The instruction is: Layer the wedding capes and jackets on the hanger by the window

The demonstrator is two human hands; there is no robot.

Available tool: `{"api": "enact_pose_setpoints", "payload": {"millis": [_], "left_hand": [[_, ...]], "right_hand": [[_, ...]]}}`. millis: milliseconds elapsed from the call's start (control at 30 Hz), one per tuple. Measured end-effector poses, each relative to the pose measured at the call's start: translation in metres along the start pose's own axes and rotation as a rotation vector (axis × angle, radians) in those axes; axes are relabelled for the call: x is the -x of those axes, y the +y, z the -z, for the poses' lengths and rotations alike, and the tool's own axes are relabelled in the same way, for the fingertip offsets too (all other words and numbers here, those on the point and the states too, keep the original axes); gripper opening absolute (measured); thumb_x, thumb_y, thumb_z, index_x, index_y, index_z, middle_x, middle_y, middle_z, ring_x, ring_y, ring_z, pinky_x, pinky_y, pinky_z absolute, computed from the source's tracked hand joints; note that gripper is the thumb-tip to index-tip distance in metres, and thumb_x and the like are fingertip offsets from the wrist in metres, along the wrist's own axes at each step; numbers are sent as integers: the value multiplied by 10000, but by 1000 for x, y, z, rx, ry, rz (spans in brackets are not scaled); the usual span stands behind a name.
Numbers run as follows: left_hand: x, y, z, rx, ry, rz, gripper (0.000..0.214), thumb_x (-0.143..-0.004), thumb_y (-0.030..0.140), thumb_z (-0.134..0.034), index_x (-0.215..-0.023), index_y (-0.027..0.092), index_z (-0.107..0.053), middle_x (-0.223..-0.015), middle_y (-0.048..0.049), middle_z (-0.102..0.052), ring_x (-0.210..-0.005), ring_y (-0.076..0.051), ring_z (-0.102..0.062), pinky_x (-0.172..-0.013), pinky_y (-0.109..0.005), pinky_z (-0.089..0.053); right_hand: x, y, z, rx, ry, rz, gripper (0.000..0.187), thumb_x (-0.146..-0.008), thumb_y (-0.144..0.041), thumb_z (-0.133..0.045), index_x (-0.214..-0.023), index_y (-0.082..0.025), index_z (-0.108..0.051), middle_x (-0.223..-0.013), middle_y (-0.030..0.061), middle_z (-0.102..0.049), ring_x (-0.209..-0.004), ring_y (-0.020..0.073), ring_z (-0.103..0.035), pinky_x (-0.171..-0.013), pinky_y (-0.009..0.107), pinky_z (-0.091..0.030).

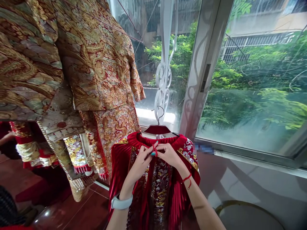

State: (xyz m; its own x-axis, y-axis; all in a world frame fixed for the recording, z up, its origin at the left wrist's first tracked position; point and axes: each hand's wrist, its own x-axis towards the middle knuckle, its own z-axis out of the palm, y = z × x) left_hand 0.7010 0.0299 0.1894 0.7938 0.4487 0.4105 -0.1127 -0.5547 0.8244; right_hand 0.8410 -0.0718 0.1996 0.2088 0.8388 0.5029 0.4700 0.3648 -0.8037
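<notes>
Left hand (143,157) and right hand (169,154) are pinched on the small red collar fastening (154,150) of the red velvet jacket (120,169) on a dark red hanger (157,129); its hook (161,114) might be tugged loose by hard pulling

Both forearms reach forward and converge; the left hand (141,158) and right hand (170,154) meet at the fingertips. Each hand's fingers curl inward, thumb and forefinger pinched; backs face the camera.
</notes>
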Motion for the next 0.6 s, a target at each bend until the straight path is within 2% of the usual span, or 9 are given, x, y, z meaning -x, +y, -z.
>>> {"api": "enact_pose_setpoints", "payload": {"millis": [100,200,267,333,433,600], "left_hand": [[1,-7,-3,-53,26,-34,376,-903,308,-492,-1245,293,-648,-863,-5,-439,-866,-194,-475,-931,-383,-442],[3,-17,-8,-101,141,-83,308,-872,256,-529,-1125,256,-704,-857,-9,-453,-828,-185,-499,-835,-333,-469],[1,-21,-10,-136,225,-133,229,-851,237,-554,-1004,231,-724,-855,-12,-463,-802,-178,-513,-767,-306,-476],[-1,-22,-10,-199,270,-185,160,-852,245,-565,-896,222,-716,-856,-19,-489,-795,-176,-529,-744,-299,-479],[-1,-21,-1,-311,260,-227,182,-885,239,-514,-845,219,-690,-898,-36,-537,-831,-178,-572,-784,-307,-485],[14,-25,19,-430,190,-203,260,-926,242,-411,-902,217,-668,-965,-55,-563,-831,-164,-601,-783,-282,-486]], "right_hand": [[3,-5,-1,39,-11,-5,256,-872,-395,-618,-776,-201,-754,-830,35,-689,-899,214,-618,-844,339,-496],[10,-6,-6,158,22,-14,262,-919,-301,-544,-764,-207,-733,-881,44,-625,-895,195,-593,-825,330,-497],[15,-4,-10,263,112,-12,265,-927,-232,-507,-795,-214,-736,-928,53,-577,-841,179,-573,-786,328,-495],[20,-1,-12,355,260,6,251,-918,-198,-506,-833,-216,-742,-984,72,-566,-846,188,-562,-800,351,-489],[27,3,-7,448,423,48,243,-915,-186,-507,-820,-209,-730,-1002,89,-581,-891,216,-555,-833,383,-480],[43,8,10,591,437,47,322,-937,-199,-449,-703,-222,-669,-889,77,-590,-843,228,-521,-778,401,-451]]}}
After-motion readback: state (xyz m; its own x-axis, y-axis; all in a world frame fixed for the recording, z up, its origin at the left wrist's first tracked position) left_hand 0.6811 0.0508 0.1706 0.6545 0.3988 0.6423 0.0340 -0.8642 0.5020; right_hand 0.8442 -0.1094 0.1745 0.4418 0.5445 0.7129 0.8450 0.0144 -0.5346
